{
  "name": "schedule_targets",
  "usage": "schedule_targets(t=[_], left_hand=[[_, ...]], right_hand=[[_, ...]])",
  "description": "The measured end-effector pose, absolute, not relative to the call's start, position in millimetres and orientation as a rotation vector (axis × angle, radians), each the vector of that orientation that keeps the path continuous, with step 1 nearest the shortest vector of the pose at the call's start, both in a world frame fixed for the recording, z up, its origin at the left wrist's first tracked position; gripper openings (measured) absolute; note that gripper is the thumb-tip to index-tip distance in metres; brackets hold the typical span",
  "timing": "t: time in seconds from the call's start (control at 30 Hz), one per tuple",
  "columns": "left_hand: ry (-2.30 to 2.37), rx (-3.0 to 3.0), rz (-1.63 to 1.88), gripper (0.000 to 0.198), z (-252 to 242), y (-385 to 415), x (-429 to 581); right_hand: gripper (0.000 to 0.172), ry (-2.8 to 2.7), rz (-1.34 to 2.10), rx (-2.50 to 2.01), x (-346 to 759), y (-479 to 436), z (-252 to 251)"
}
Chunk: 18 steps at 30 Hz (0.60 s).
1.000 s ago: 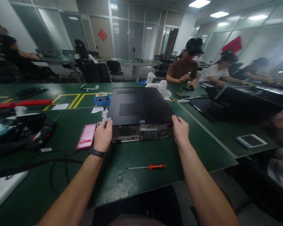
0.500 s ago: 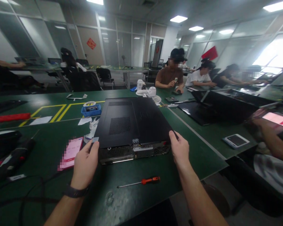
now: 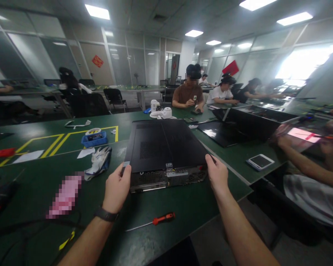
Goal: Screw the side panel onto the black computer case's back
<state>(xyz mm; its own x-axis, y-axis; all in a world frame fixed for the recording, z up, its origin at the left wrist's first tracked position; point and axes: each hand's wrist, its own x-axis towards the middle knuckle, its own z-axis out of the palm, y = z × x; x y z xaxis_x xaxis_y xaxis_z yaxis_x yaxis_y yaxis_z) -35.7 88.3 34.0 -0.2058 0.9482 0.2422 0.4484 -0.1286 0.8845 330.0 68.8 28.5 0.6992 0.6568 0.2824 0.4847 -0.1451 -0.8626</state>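
From over here I clamp the left hand (image 3: 117, 186) and right hand (image 3: 218, 173) on 2 near corners of the black case (image 3: 172, 142), probably to keep it level. It is past the screwdriver (image 3: 163, 218), on or just above the green table (image 3: 188, 203).

The screwdriver (image 3: 163, 218) lies before the computer case (image 3: 169, 146).

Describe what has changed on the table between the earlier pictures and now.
The black computer case has shifted right, away from the blue tray and work glove, which is less hidden. The left hand and right hand kept hold of the case's near corners; nothing was let go. The screwdriver stayed put.
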Motion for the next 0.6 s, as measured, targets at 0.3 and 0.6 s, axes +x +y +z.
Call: schedule_targets(t=[0.3, 0.6], left_hand=[[1.586, 1.735, 1.123, 0.042, 46.4, 115.7, 50.2], [1.508, 1.783, 1.076, 0.033, 50.9, 147.7, 123.1]], right_hand=[[0.065, -0.805, 0.114, -1.826, 417.6, 83.1, 30.5], [0.059, -0.803, 0.084, -1.886, 489.3, 102.1, 37.7]])
